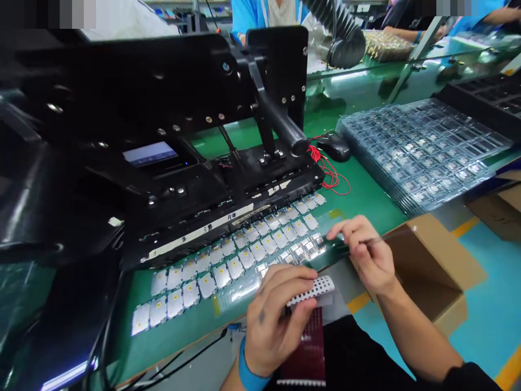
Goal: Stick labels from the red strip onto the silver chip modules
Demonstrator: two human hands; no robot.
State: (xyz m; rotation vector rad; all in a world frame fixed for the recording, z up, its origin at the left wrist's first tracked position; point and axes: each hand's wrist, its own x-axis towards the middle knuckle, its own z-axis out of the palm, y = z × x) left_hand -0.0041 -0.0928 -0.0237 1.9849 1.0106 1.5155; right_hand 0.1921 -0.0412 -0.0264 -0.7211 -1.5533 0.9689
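Note:
My left hand [273, 315], with a blue band at the wrist, is closed around a white strip with black dots [321, 286], bent over at the front edge of the bench. A dark red strip [305, 347] hangs below that hand. To the right, my right hand [368, 252] has its fingers bent around a thin dark tool, probably tweezers [374, 240]; its tip is blurred. Close to both hands lies a short row of small circuit boards [307, 247] with bare parts showing. Behind them, two rows of boards with silver shields [222, 276] and yellow dots lie along the bench.
A large black test fixture [163, 87] with a lever handle [285, 127] stands behind the boards. Red wires [331, 174] and a black mouse [336, 147] lie beside it. Stacked clear trays [423, 146] are at right, above an open cardboard box [431, 271]. Other people sit across the bench.

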